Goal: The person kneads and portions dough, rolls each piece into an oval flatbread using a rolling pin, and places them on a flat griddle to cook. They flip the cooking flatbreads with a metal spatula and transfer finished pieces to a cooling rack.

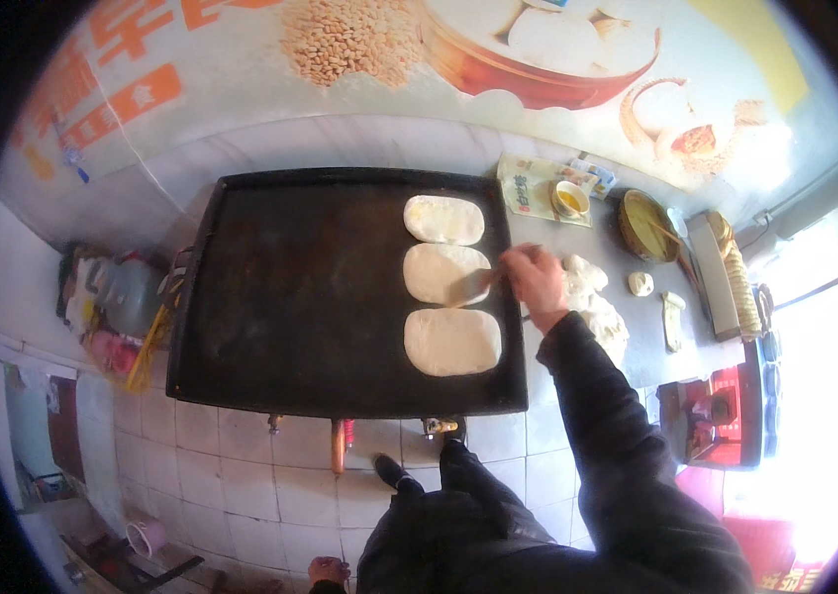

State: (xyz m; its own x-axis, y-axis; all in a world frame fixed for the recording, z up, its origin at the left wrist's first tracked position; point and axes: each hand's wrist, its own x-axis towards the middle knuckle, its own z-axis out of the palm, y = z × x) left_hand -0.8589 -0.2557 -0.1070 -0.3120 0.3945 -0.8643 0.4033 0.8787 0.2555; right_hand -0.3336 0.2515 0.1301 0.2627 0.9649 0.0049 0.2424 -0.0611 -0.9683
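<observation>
My right hand grips a brush, blurred, its brown head over the middle flat dough piece. Two more pale dough pieces lie in the same column on the black griddle: a smaller far piece and a larger near piece. Just right of my hand, a heap of raw dough rests on the grey worktop, partly hidden by my sleeve. My left hand hangs low at the bottom edge, away from the griddle, with its fingers curled; whether it holds anything is unclear.
On the worktop stand a cup of yellow liquid and a bowl with a stick in it. A dough ball and a dough strip lie nearby. A copper-coloured pipe and valves jut from the griddle's front.
</observation>
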